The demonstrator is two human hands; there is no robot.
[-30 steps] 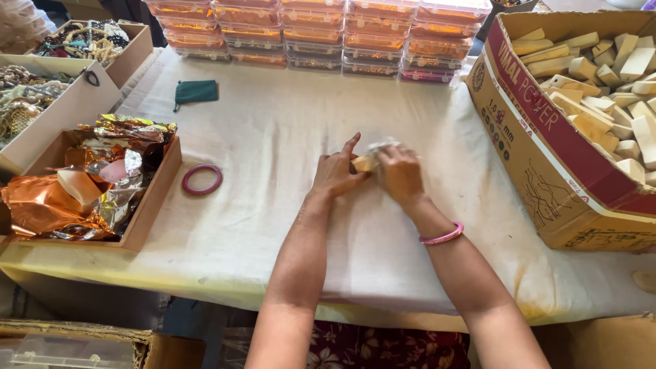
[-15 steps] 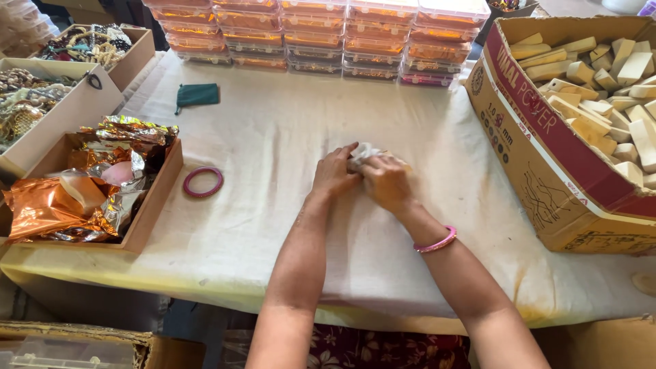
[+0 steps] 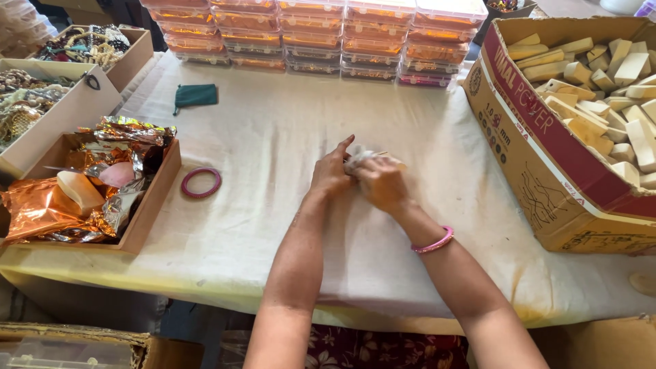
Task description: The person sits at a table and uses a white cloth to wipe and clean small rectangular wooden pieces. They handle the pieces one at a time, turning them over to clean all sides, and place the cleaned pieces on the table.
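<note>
Both hands work over the middle of the white cloth, the left hand and the right hand with fingers closed together on a small pale wrapped piece — held only at its edges, it can slip out and roll toward the pink ring

Cloth-covered table under soft, even light
</note>
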